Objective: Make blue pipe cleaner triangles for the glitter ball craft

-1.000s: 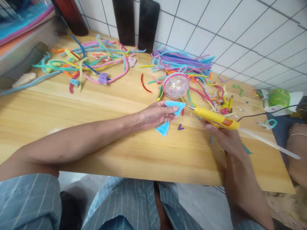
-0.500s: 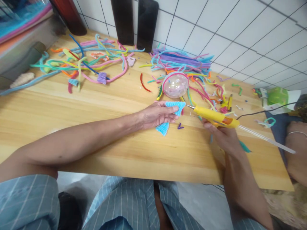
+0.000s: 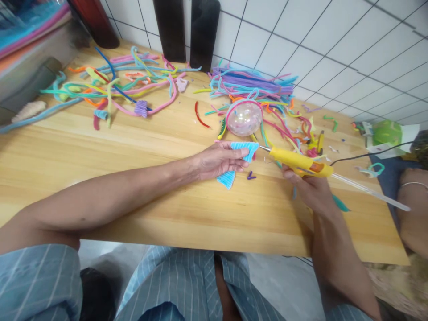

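Observation:
My left hand (image 3: pixel 219 160) rests on the wooden table (image 3: pixel 133 178) and pinches a light blue ridged pipe-cleaner piece (image 3: pixel 245 148) between thumb and fingers. A second light blue fan-shaped piece (image 3: pixel 227 179) lies just under that hand. In my right hand (image 3: pixel 309 189) is a yellow glue gun (image 3: pixel 299 162), gripped from below. Its metal tip touches the right corner of the held blue piece. A clear glue stick (image 3: pixel 371 193) juts from the gun's back end. A clear iridescent ball (image 3: pixel 244 117) with a pink rim sits just beyond the hands.
Heaps of coloured pipe cleaners (image 3: pixel 133 87) cover the far side of the table, with a purple-and-blue bundle (image 3: pixel 254 84) by the tiled wall. A tiny purple scrap (image 3: pixel 251 176) lies near my left hand. Another person's arm (image 3: pixel 413 209) shows at the right edge beside a green object (image 3: pixel 388 133).
The glue gun's tip has closed the small gap and now meets the corner of the blue piece. My left hand has stayed still.

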Demonstrator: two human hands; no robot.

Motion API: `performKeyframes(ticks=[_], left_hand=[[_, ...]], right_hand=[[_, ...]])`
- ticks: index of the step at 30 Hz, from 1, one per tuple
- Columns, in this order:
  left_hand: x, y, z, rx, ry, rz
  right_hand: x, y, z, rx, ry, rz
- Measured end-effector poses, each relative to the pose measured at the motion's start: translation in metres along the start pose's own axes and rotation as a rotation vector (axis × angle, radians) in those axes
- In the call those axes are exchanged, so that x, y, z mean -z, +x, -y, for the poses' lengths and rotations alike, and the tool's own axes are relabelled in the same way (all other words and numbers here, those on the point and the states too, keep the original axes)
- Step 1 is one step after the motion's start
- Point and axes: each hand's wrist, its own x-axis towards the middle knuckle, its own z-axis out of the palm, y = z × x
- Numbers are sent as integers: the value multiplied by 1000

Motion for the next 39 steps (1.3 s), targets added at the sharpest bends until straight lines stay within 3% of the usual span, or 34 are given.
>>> performKeyframes(ticks=[11, 39], left_hand=[[0, 0, 0, 10, -10, 3], [3, 0, 2, 5, -9, 37]], right_hand=[[-1, 0, 3, -78, -7, -16], [-1, 0, 7, -74, -19, -5]])
